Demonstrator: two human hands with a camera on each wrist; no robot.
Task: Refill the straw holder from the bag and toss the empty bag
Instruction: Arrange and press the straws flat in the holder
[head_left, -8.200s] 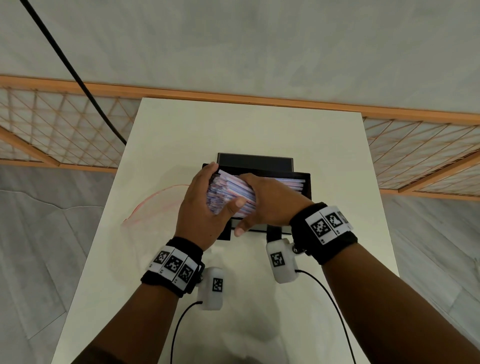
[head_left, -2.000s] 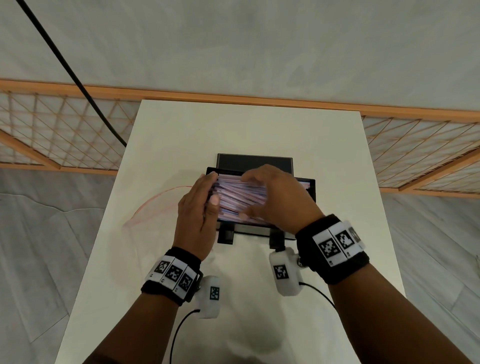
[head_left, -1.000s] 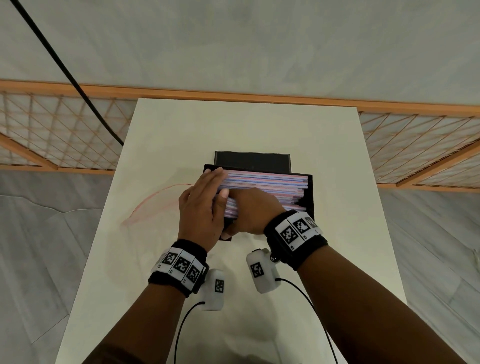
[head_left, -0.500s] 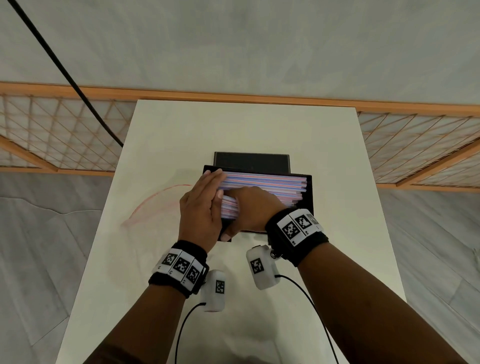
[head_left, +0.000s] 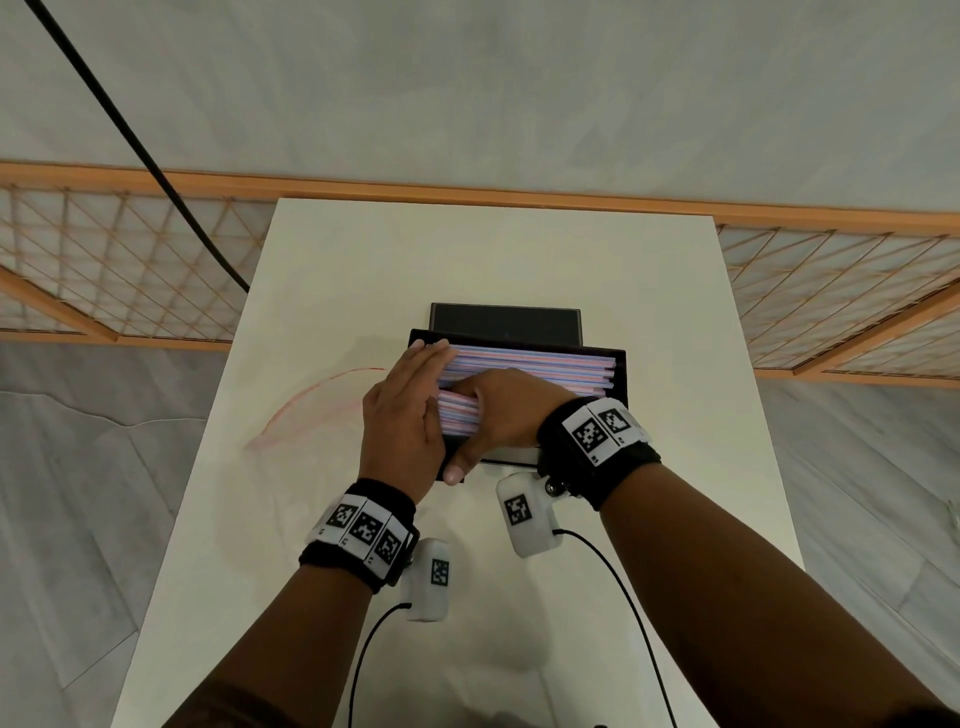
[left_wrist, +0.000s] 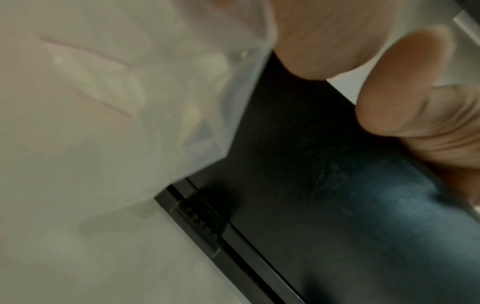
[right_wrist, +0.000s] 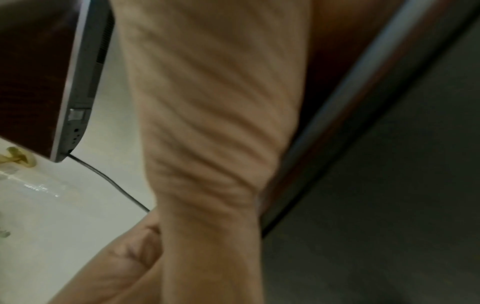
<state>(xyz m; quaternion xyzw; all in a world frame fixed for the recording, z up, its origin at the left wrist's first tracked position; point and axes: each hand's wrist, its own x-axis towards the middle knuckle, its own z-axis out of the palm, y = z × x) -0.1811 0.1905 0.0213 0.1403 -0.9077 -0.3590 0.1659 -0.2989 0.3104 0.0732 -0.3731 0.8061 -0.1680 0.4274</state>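
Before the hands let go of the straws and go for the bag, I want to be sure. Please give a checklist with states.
1. Straws lie inside the black holder: ok.
2. Straw ends level: not ok, near rows stick out left.
3. Left hand flat against straw ends: ok.
4. Right hand rests on straws: ok.
5. Bag on table, left of holder: ok.
6. Bag empty: cannot tell.

white table (head_left: 519, 260) | black cable (head_left: 135, 140), upper left | wooden lattice railing (head_left: 104, 270) behind
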